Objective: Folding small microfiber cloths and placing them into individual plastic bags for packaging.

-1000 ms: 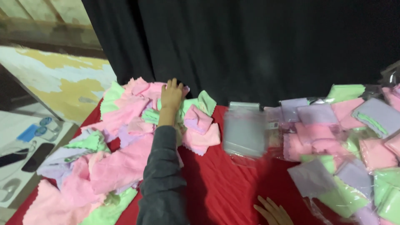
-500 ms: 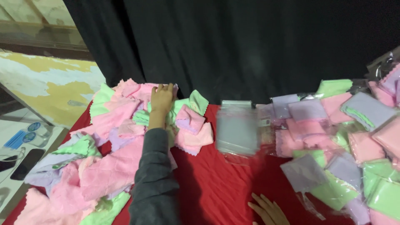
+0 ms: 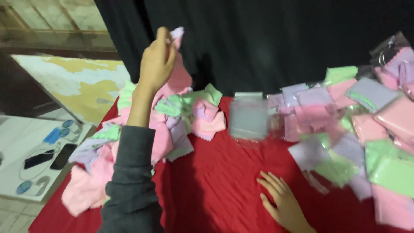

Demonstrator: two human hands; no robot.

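My left hand (image 3: 156,60) is raised above the table, shut on a pink cloth (image 3: 177,73) that hangs from its fingers. Below it lies a loose heap of pink, green and lilac cloths (image 3: 129,151) on the red tablecloth (image 3: 215,190). My right hand (image 3: 282,200) rests flat and open on the red cloth near the front edge, holding nothing. A stack of clear plastic sleeves (image 3: 249,118) stands in the middle of the table, between the loose heap and a pile of bagged cloths (image 3: 362,138) on the right.
A black curtain (image 3: 267,39) hangs behind the table. To the left, a low white surface (image 3: 26,142) carries two dark phones (image 3: 47,157) and small blue items. The red table's left edge runs beside it.
My left hand has lifted from the heap, pulling a pink cloth up with it. My right hand has slid further onto the red cloth.
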